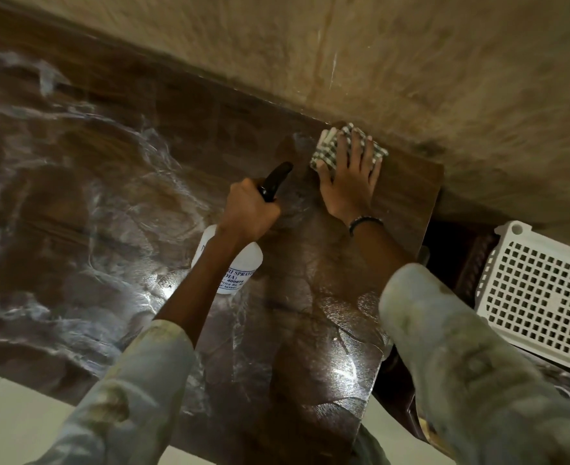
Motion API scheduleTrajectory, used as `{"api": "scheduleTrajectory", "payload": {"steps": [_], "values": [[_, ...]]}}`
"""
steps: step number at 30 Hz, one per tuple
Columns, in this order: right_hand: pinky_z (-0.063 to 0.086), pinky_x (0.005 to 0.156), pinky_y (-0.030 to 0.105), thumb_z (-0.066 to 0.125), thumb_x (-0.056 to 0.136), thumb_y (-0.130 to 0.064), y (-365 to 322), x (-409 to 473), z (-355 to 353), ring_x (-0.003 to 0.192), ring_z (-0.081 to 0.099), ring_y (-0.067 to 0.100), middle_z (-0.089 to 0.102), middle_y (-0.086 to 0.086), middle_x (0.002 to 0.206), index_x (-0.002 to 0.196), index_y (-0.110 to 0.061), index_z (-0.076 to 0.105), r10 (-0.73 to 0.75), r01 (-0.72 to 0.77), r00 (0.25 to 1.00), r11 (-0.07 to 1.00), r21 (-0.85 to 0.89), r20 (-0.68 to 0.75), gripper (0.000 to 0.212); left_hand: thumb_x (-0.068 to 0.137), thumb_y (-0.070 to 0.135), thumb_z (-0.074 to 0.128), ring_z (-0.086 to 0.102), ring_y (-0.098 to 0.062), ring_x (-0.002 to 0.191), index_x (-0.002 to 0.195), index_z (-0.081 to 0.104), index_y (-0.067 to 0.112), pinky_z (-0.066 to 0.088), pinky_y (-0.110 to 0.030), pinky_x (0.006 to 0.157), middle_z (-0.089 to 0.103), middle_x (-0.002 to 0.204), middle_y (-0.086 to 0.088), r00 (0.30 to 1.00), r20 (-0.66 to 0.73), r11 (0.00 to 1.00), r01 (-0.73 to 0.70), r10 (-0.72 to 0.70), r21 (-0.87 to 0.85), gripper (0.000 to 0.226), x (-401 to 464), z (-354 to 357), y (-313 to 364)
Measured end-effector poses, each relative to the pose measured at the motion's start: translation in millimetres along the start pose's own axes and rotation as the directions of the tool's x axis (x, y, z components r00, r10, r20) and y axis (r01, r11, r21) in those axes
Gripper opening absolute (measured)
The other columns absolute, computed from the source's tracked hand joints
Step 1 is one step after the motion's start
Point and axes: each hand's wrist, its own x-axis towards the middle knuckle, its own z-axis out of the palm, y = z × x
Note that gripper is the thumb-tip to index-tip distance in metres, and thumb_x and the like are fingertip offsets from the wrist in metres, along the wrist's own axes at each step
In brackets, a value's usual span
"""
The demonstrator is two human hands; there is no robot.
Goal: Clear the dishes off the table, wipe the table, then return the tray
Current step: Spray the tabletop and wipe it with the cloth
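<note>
Hands: two; the left hand (248,209) is wrapped around a bottle neck, the right hand (349,176) lies flat on a cloth.
Spray bottles: one (230,260), white, hanging below the left hand's hold.
Cloths: one (327,152), checked, under the right hand's fingers.
Tables: one (109,196), wet.
Trays: one (538,297), white and perforated, right of the cloth hand.
Wristbands: one (364,221), behind the cloth hand.
</note>
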Motion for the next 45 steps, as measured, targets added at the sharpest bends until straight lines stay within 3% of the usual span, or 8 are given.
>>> {"api": "scheduleTrajectory", "payload": {"steps": [8, 16, 24, 29, 33, 37, 41, 45], "values": [[0.001, 0.12, 0.043, 0.028, 0.1, -0.052, -9, -30, 16, 0.15, 0.006, 0.021, 0.015, -0.001, 0.162, 0.152, -0.027, 0.022, -0.426, 0.431, 0.902, 0.898, -0.085, 0.07, 0.059, 0.085, 0.01, 0.059, 0.05, -0.012, 0.051, 0.088, 0.056, 0.011, 0.042, -0.015, 0.044, 0.052, 0.061, -0.001, 0.998, -0.062, 0.999, -0.009, 0.006, -0.038, 0.005, -4, -27, -19], [-0.001, 0.119, 0.046, 0.03, 0.101, -0.05, -35, 21, 7, 0.15, -0.001, 0.024, 0.008, 0.0, 0.163, 0.154, -0.025, 0.017, -0.119, 0.118, 0.992, 0.992, -0.036, -0.028, 0.06, 0.086, 0.014, 0.062, 0.056, -0.022, 0.062, 0.084, 0.058, 0.011, 0.049, -0.035, 0.061, 0.059, 0.076, -0.014, 0.997, -0.044, 0.979, 0.055, -0.065, -0.194, 0.006, -3, -44, -32], [0.001, 0.12, 0.042, 0.029, 0.101, -0.051, -46, -4, 22, 0.15, 0.004, 0.019, 0.012, -0.004, 0.162, 0.153, -0.029, 0.019, -0.467, 0.474, 0.88, 0.873, -0.116, 0.086, 0.058, 0.084, 0.012, 0.063, 0.064, -0.042, 0.08, 0.075, 0.058, 0.009, 0.054, -0.048, 0.068, 0.065, 0.09, -0.031, 0.994, -0.087, 0.975, 0.047, -0.067, -0.218, 0.011, -7, -50, -31], [0.008, 0.119, 0.046, 0.03, 0.1, -0.05, -15, 2, 9, 0.149, 0.011, 0.024, 0.019, 0.0, 0.161, 0.152, -0.026, 0.026, -0.217, 0.21, 0.975, 0.97, -0.121, -0.053, 0.057, 0.086, 0.014, 0.062, 0.064, -0.043, 0.079, 0.074, 0.053, 0.016, 0.055, -0.051, 0.07, 0.065, 0.089, -0.03, 0.994, -0.095, 0.971, 0.026, -0.05, -0.236, 0.015, -8, -50, -34], [-0.004, 0.119, 0.047, 0.031, 0.101, -0.047, -73, 34, 20, 0.15, 0.0, 0.027, 0.008, 0.003, 0.163, 0.154, -0.022, 0.017, -0.126, 0.125, 0.992, 0.99, -0.061, -0.018, 0.06, 0.085, 0.017, 0.062, 0.062, -0.041, 0.069, 0.084, 0.06, 0.002, 0.054, -0.046, 0.062, 0.064, 0.081, -0.029, 0.994, -0.108, 0.977, 0.003, -0.027, -0.214, 0.015, -8, -48, -40], [-0.005, 0.118, 0.047, 0.028, 0.1, -0.041, -97, 20, 30, 0.15, 0.001, 0.028, 0.008, 0.004, 0.163, 0.154, -0.021, 0.015, -0.366, 0.374, 0.927, 0.92, -0.12, 0.087, 0.059, 0.086, 0.016, 0.062, 0.053, -0.028, 0.062, 0.065, 0.043, 0.021, 0.045, -0.036, 0.06, 0.057, 0.075, -0.018, 0.994, -0.112, 0.983, -0.006, -0.015, -0.185, 0.028, -10, -45, -38], [0.003, 0.12, 0.046, 0.024, 0.1, -0.048, -56, -8, 24, 0.15, 0.006, 0.024, 0.014, 0.0, 0.162, 0.153, -0.025, 0.02, -0.544, 0.559, 0.827, 0.821, -0.117, 0.141, 0.058, 0.086, 0.019, 0.062, 0.048, -0.017, 0.048, 0.082, 0.059, 0.006, 0.04, -0.026, 0.05, 0.053, 0.06, -0.007, 0.998, -0.062, 0.991, -0.034, 0.026, -0.132, 0.014, -12, -41, -41], [0.005, 0.12, 0.045, 0.02, 0.099, -0.051, 5, -22, 5, 0.149, 0.008, 0.023, 0.017, -0.001, 0.161, 0.152, -0.027, 0.023, -0.309, 0.311, 0.95, 0.944, -0.113, 0.034, 0.059, 0.088, 0.016, 0.059, 0.046, -0.008, 0.047, 0.101, 0.06, 0.003, 0.035, -0.013, 0.04, 0.049, 0.059, 0.002, 0.997, 0.067, 0.998, -0.035, 0.038, -0.051, 0.018, -23, -27, -53]]}}
